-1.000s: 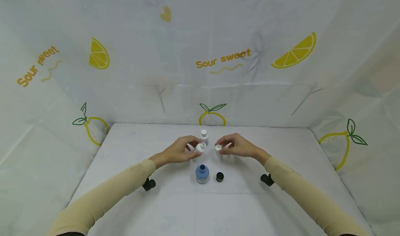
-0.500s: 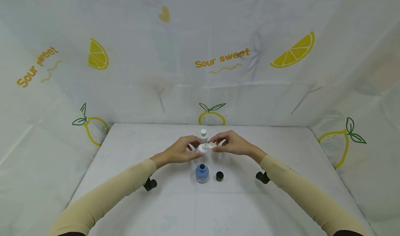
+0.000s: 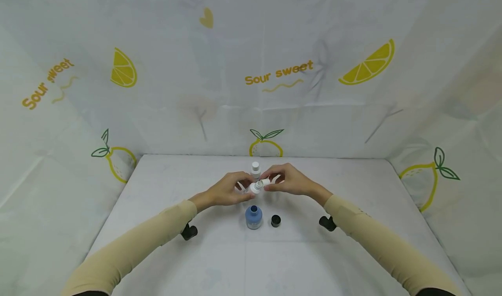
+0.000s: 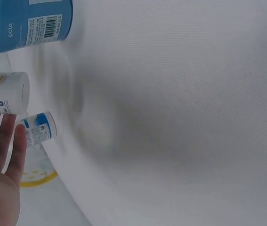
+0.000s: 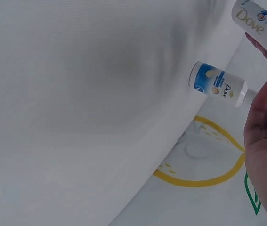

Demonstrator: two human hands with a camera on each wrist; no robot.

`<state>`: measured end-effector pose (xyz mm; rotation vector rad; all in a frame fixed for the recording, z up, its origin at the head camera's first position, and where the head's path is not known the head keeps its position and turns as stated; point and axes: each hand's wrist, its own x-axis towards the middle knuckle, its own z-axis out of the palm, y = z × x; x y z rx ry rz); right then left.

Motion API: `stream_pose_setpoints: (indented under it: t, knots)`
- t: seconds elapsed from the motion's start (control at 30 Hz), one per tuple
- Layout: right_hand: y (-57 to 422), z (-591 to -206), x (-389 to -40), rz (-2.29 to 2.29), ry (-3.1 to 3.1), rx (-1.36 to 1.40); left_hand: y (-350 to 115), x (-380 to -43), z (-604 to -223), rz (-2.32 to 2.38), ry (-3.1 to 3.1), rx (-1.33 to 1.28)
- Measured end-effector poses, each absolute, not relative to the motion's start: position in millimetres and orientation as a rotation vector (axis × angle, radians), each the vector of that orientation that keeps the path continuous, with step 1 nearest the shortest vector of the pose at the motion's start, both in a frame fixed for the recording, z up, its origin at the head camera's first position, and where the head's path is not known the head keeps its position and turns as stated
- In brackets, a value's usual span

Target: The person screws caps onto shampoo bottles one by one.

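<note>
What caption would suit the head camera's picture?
Left hand holding an uncapped white bottle, right hand a white cap, beyond an open blue bottle and a black cap.

a pale beige, creased fabric sleeve (image 3: 135,243) covers the left forearm, a matching beige sleeve (image 3: 386,243) the right; a small, rounded black device (image 3: 190,232) sits below each, and black edging (image 3: 92,293) borders both

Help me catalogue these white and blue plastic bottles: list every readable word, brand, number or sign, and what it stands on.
"Dove": white plastic bottle in the left hand.
"Dove": upright white-and-blue cylindrical plastic bottle behind it.
"pote": round-shouldered blue plastic bottle.
"Sour sweet", twice, in orange: white lemon-printed backdrop sheet.
Too small or blurred: the bottles' other label print, including any numbers.
</note>
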<state>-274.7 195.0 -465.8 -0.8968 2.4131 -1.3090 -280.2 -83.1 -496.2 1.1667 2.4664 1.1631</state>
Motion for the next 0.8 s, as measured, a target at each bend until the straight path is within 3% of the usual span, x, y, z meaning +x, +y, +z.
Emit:
stream_pose_setpoints:
  t: [0.8]
  knots:
    - [184.7, -463.8, -271.2, -1.401, 2.421, -0.940, -80.9, -282.4, -497.4, 1.152, 2.497, 1.186]
